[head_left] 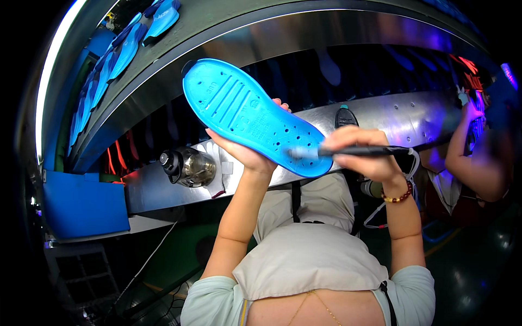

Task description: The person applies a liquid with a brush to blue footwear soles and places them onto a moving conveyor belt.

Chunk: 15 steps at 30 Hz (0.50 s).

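Note:
My left hand point(244, 153) holds a bright blue shoe sole point(234, 103) by its middle, above the metal bench, with some fingertips showing past its far edge. The sole is tilted and faces me, with long slots at the far left end and small round holes at the near right end. My right hand point(367, 152) is closed around a slim black-handled tool point(375, 151), like a brush. Its pale tip is smeared by motion and lies over the holed part of the sole; whether it touches, I cannot tell.
On the metal bench point(157, 187) stand a clear bottle with a black lid point(187, 167) and a small black object point(345, 116). Blue soles point(126, 51) line the upper left shelf. A blue box point(84, 204) is at left. Another person's arm point(476, 168) is at right.

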Available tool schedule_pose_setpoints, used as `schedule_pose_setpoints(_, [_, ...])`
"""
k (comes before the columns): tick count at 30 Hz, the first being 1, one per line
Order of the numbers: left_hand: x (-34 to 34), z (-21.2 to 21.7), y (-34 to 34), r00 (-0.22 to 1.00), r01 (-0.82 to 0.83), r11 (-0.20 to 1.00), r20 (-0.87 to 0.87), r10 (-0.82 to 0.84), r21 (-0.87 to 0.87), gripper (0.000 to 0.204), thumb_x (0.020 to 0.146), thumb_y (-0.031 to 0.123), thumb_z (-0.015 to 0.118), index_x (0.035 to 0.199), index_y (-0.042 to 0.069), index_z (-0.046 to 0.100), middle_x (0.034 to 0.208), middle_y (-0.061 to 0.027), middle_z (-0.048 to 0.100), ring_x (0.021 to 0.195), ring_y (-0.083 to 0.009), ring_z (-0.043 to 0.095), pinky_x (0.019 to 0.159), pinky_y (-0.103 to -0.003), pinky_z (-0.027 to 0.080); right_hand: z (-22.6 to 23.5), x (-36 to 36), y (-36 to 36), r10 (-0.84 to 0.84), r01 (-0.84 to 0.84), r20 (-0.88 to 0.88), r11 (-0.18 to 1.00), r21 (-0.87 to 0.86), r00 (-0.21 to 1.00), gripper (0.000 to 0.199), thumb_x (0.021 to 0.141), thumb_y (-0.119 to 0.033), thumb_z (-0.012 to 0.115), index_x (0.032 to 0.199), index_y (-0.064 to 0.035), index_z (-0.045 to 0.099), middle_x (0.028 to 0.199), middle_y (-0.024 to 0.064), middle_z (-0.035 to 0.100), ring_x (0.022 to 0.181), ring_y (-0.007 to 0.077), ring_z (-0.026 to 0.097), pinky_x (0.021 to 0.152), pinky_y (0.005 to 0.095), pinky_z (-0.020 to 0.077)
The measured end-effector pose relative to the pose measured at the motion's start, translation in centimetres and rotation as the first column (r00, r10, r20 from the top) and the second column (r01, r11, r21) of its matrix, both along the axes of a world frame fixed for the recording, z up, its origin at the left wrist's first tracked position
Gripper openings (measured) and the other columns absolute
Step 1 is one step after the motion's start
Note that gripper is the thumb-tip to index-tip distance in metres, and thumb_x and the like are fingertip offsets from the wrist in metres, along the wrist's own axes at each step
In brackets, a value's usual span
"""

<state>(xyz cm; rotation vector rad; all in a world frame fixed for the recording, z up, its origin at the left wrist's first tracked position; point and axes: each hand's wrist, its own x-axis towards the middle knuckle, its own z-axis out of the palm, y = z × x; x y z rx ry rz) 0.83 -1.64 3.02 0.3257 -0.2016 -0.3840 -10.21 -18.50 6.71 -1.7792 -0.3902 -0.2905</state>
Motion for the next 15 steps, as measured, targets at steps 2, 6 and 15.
schedule_pose_setpoints(2, [0.3,0.1,-0.3,0.999,0.003,1.0,0.04,-0.004,0.004,0.1,0.067,0.081,0.007,0.122,0.003,0.039,0.099,-0.0224,0.056,0.085,-0.034,0.057,0.079,-0.046,0.046,-0.1,-0.2,0.1,-0.009,0.008,-0.011,0.998,-0.057,1.0,0.023,0.066,0.003,0.068,0.089,-0.0004,0.064,0.088,0.0135,0.064,0.088,0.0252,0.06,0.08,0.0327,0.0463])
schedule_pose_setpoints(6, [1.3,-0.5,0.9,0.984,0.035,0.999,0.176,-0.035,0.008,0.098,0.07,0.079,0.007,0.122,0.003,0.04,0.101,-0.0216,0.055,0.088,-0.0337,0.056,0.081,-0.047,0.044,0.6,-0.9,-0.7,0.278,-0.277,0.023,0.96,-0.048,0.96,0.022,0.066,0.003,0.068,0.088,0.0002,0.064,0.089,0.0137,0.064,0.087,0.0243,0.061,0.081,0.0328,0.0465])
schedule_pose_setpoints(15, [1.5,0.7,0.8,0.973,0.061,0.997,0.222,-0.067,0.037,0.096,0.071,0.078,0.008,0.125,0.002,0.035,0.102,-0.0244,0.054,0.089,-0.0361,0.056,0.079,-0.046,0.046,-1.4,-0.4,-1.5,0.241,-0.213,-0.087,0.945,0.249,0.967,0.023,0.067,0.003,0.066,0.09,0.0005,0.065,0.091,0.015,0.063,0.09,0.0222,0.059,0.084,0.0314,0.0446])
